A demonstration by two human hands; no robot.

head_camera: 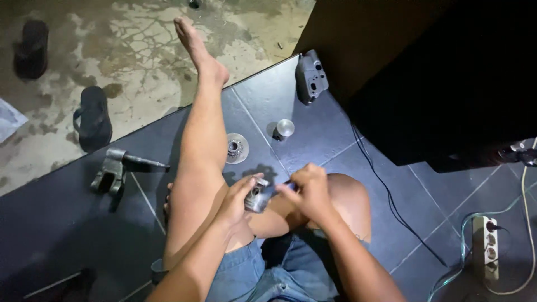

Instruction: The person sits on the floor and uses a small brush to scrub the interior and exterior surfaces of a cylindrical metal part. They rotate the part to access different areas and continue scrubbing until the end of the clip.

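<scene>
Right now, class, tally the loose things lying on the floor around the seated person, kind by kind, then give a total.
Grey metal machine parts on the dark tiles: 4 (forked part, round toothed disc, shiny cap, housing block)
Black sandals on the concrete: 2 ()
White power strip: 1
Total: 7

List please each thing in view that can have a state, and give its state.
Left hand: closed around a small metal part.
Right hand: pinching a small tool at that part.
Round metal disc: lying flat on the tiles.
Dark housing: standing by the wall.
Power strip: one plug in.
Sandals: off, on the concrete.
</scene>
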